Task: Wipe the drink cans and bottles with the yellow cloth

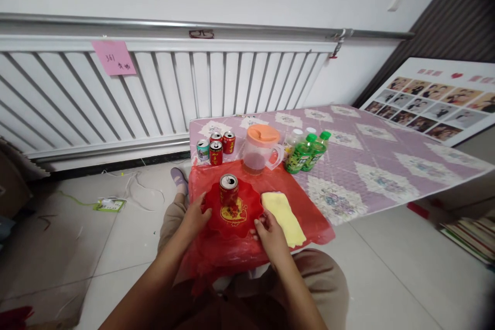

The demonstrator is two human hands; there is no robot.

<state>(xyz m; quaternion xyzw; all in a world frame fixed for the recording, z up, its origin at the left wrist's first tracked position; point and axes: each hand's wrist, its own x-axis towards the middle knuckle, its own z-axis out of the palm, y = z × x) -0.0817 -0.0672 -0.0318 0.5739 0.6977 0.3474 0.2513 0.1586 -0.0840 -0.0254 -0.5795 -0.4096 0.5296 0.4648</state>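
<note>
Head view is showing a patterned surface bearing a red sheet. On the sheet, a scalloped red tray is lying between the left hand and right hand, both grips clamping its opposite rims. A lidded jug is standing beyond; a yellow cloth is lying right of the tray. Green-capped bottles and four cans are flanking the jug. One red can is standing upright on the tray.

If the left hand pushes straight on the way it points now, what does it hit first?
The near side of the red tray's scalloped rim, right at the fingertips of the left hand. Past the rim of the red tray, the opened can looks next, though depth is hard to judge.
</note>
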